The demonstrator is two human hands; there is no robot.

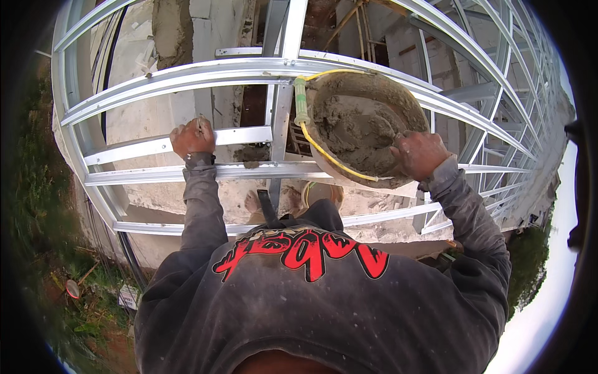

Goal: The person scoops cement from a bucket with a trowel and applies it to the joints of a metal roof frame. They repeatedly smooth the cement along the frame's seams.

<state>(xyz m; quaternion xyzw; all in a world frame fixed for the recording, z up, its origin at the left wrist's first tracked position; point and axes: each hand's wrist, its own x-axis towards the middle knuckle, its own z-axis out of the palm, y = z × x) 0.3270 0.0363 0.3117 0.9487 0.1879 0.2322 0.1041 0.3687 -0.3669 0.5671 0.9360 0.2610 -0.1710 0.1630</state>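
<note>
My left hand (192,138) is closed over a galvanised steel batten (128,151) on the left of the frame grid. My right hand (417,153) has its fingers curled at the right rim of a round bucket (339,159), which rests on the battens. Wet grey mortar (355,118) lies inside it, with a dip near my fingers. A yellow cord handle with a green grip (301,100) hangs along the bucket's left side. Below the battens are my bare feet (254,201) on a pale surface, beside a second container (327,190), partly hidden.
Steel members (473,37) form a lattice all around, with gaps between them. Below are pale block walls (187,109), a strip of grey mortar (174,34), dark openings and bamboo poles (367,34). The outer edge at the left drops toward greenery (40,212).
</note>
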